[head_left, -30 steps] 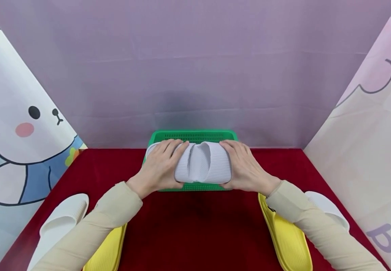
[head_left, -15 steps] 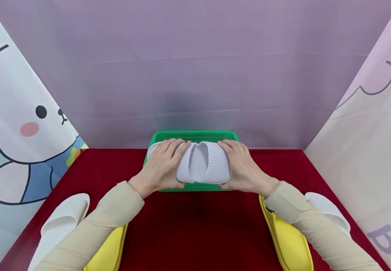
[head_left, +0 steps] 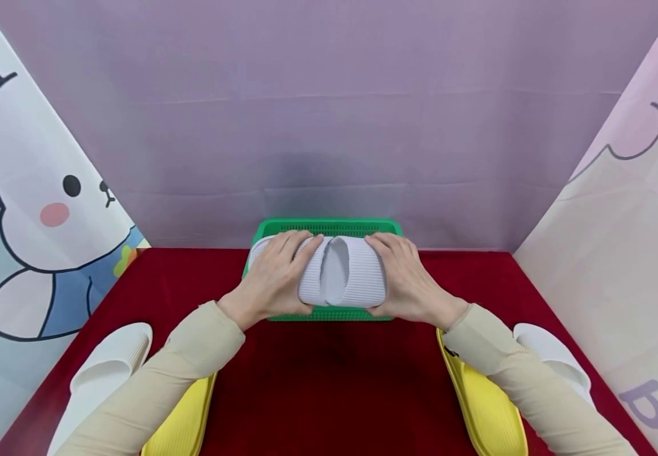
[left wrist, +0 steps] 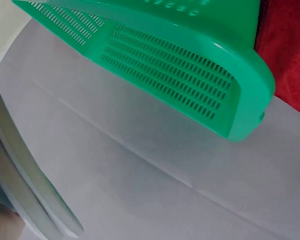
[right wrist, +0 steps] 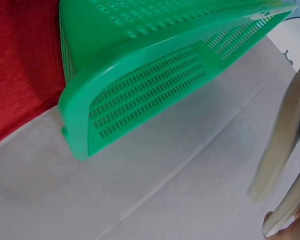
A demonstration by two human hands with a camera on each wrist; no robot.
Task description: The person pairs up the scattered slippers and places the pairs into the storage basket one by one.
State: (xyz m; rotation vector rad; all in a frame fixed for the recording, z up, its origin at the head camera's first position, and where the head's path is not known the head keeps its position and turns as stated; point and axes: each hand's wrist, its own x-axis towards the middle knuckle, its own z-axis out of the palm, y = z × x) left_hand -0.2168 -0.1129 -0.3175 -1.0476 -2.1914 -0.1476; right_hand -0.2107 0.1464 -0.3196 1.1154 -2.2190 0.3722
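Observation:
Both hands hold a pair of pale grey-white slippers [head_left: 365, 272] over the green plastic basket [head_left: 329, 223]. My left hand [head_left: 272, 275] grips the left part, fingers over the far edge and thumb on the near side. On the right end, my right hand [head_left: 411, 278] grips in the same way. Ribbed straps face up, and the left end is partly hidden behind the left hand. In the left wrist view two slipper edges [left wrist: 27, 180] lie side by side, apart from the basket rim [left wrist: 250, 85]. Two slipper edges [right wrist: 277, 150] also show in the right wrist view.
White slippers lie at the left [head_left: 103, 364] and right [head_left: 553, 354] of the red cloth [head_left: 329, 380]. Beside them are yellow slippers, left [head_left: 183, 418] and right [head_left: 488, 405], partly under the sleeves. A mauve curtain [head_left: 329, 126] hangs just behind the basket.
The head view has turned slightly left. My hands have come a little closer together with the slippers still between them; the grip looks the same.

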